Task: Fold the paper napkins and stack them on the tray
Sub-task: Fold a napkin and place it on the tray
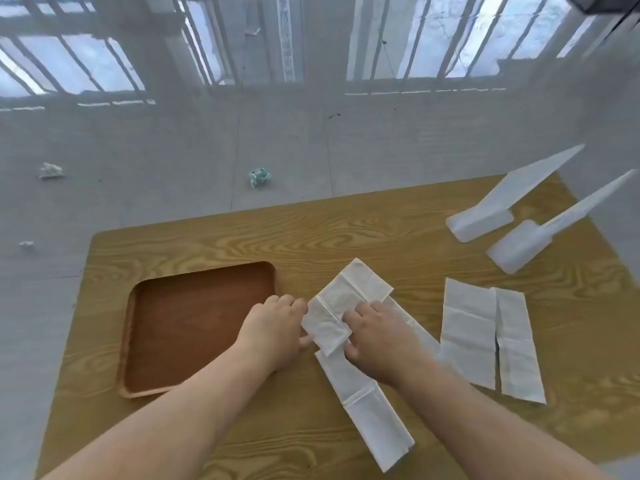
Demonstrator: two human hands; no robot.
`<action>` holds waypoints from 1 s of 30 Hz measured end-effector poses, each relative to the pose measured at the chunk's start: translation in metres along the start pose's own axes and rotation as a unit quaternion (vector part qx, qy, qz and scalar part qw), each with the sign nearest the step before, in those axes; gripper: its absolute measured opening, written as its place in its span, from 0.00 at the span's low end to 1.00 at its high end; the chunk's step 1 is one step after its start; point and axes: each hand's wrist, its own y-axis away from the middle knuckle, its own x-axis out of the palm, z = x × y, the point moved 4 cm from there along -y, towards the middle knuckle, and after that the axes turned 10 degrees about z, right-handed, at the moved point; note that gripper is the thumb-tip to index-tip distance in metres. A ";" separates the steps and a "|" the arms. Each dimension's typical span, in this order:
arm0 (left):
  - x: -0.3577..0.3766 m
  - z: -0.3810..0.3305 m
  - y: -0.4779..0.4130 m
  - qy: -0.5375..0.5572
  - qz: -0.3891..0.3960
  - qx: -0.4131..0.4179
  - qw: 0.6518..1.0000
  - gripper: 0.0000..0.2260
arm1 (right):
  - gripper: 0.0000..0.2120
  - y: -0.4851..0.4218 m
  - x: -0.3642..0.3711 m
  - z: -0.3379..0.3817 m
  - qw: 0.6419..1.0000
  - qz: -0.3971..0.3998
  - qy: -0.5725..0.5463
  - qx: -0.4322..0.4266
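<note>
A white paper napkin (341, 299) lies partly folded at the middle of the wooden table. My left hand (273, 327) pinches its left edge, and my right hand (377, 341) presses on its near part with the thumb under the fold. A second long napkin (374, 414) lies beneath it, running toward me. Two more flat napkins (467, 334) (517, 348) lie side by side to the right. The brown wooden tray (162, 389) sits to the left with nothing in it.
Two white plastic scoop-like tools (485, 218) (519, 247) lie at the table's far right corner. Crumpled bits of paper (259, 177) (51, 170) lie on the grey floor beyond the table (242, 244). A barred window stands behind.
</note>
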 end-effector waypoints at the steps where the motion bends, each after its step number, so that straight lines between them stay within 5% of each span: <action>1: 0.002 0.001 -0.004 0.000 0.008 0.000 1.000 0.26 | 0.14 -0.002 0.005 0.000 1.000 0.003 -0.005 -0.006; 14: 0.018 -0.005 -0.021 -0.090 -0.018 0.106 0.990 0.22 | 0.13 -0.005 0.025 -0.007 0.998 -0.026 -0.052 -0.024; 23: 0.013 -0.011 -0.039 -0.019 -0.037 0.106 0.994 0.32 | 0.18 -0.003 0.029 -0.010 0.997 -0.037 -0.072 -0.013; 30: 0.007 -0.014 -0.046 -0.063 -0.026 0.103 0.992 0.24 | 0.18 -0.004 0.031 -0.015 0.996 -0.045 -0.073 -0.026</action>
